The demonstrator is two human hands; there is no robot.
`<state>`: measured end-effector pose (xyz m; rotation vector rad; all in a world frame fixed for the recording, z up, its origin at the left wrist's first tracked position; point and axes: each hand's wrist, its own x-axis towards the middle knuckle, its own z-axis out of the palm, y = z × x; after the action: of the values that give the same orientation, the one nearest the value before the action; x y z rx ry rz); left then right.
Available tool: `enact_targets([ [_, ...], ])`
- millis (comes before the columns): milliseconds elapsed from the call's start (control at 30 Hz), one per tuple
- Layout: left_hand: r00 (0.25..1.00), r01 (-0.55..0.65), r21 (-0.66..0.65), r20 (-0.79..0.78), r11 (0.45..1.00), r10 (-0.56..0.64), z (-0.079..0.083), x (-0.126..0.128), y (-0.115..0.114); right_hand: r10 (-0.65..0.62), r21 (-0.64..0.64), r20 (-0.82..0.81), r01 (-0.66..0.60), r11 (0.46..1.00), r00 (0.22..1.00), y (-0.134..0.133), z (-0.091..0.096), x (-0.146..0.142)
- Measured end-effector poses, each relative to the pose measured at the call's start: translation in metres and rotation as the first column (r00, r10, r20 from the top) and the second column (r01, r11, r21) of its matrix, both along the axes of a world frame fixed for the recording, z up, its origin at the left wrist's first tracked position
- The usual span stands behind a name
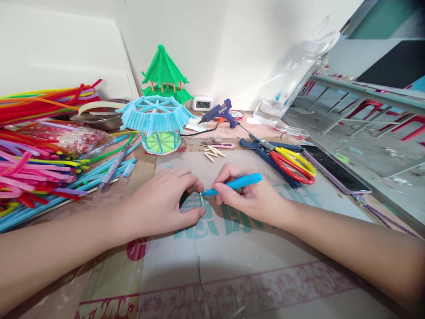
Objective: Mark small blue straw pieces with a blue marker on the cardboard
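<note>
My right hand [247, 195] is closed around a blue marker pen [244, 180], its tip pointing left. That tip meets the upper end of a short thin stick [201, 200], pale with a greenish tint, or sits very close to it. Thumb and fingertips of my left hand [166, 199] pinch the stick at its two ends, just above the translucent printed sheet [252, 257]. Several short wooden sticks [213, 153] lie behind my hands. Beyond them stands a small model with a blue fuzzy pipe-cleaner roof [156, 113], and a green pipe-cleaner pavilion [162, 68] rises behind it.
Bundles of coloured pipe cleaners [36, 173] and a pen [114, 166] lie at left. At the back are a digital clock [202, 103], a glue gun [217, 113] and a clear jug [282, 88] of water. Scissors [292, 166], blue-handled pliers [270, 161] and a phone [335, 168] lie at right.
</note>
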<state>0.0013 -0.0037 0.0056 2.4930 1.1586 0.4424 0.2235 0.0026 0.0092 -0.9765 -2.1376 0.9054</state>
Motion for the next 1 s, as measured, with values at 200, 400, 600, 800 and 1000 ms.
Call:
enact_targets([
  [200, 1.000, 0.003, 0.015, -0.002, 1.000, -0.003, -0.0011, 0.0013, 0.0012, -0.002, 0.000, -0.028, 0.002, 1.000, 1.000, 0.0011, -0.0006, -0.0011],
  [400, 1.000, 0.001, 0.014, 0.002, 1.000, -0.001, -0.0023, 0.0006, 0.0018, 0.042, -0.048, 0.002, -0.042, 0.998, 0.999, -0.0012, -0.0008, 0.0021],
  [600, 1.000, 0.002, 0.007, 0.006, 1.000, -0.002, -0.0020, 0.0008, 0.0019, 0.011, 0.008, -0.010, -0.011, 1.000, 1.000, -0.0005, -0.0006, 0.0005],
  [800, 1.000, 0.001, -0.008, 0.007, 1.000, -0.001, -0.0009, -0.0003, 0.0018, 0.038, -0.060, 0.002, -0.038, 0.997, 0.999, -0.0010, 0.0004, 0.0009],
  [1000, 1.000, -0.016, 0.019, -0.012, 1.000, 0.016, -0.0011, 0.0039, 0.0003, 0.053, -0.082, -0.015, -0.054, 0.995, 0.998, -0.0027, 0.0023, 0.0008],
])
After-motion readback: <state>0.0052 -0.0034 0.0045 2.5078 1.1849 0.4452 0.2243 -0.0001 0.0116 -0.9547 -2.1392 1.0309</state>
